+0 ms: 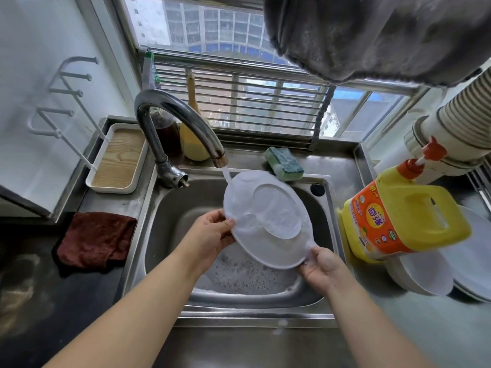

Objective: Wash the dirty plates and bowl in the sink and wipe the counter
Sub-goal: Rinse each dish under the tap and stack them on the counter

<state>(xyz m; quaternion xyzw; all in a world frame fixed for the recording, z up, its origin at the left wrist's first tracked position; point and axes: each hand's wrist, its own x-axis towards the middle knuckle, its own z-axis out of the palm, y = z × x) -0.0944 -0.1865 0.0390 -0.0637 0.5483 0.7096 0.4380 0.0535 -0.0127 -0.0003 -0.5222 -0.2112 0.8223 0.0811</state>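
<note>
A white plate (268, 219) is held tilted over the steel sink (170, 208), its underside facing me, under a thin stream from the tap (183, 123). My left hand (212, 235) grips its left rim with thumb on top. My right hand (324, 266) pinches the lower right rim. Soapy water lies in the sink bottom. A white bowl (422, 274) and stacked white plates (473, 266) sit on the counter at right. A green sponge (284, 163) lies behind the sink.
A yellow detergent jug (398, 213) stands right of the sink. A dark red cloth (95, 240) lies on the left counter. A white tray (119, 160), a dark bottle (166, 131) and a yellow bottle (192, 139) stand behind the tap. A grey towel (372, 35) hangs overhead.
</note>
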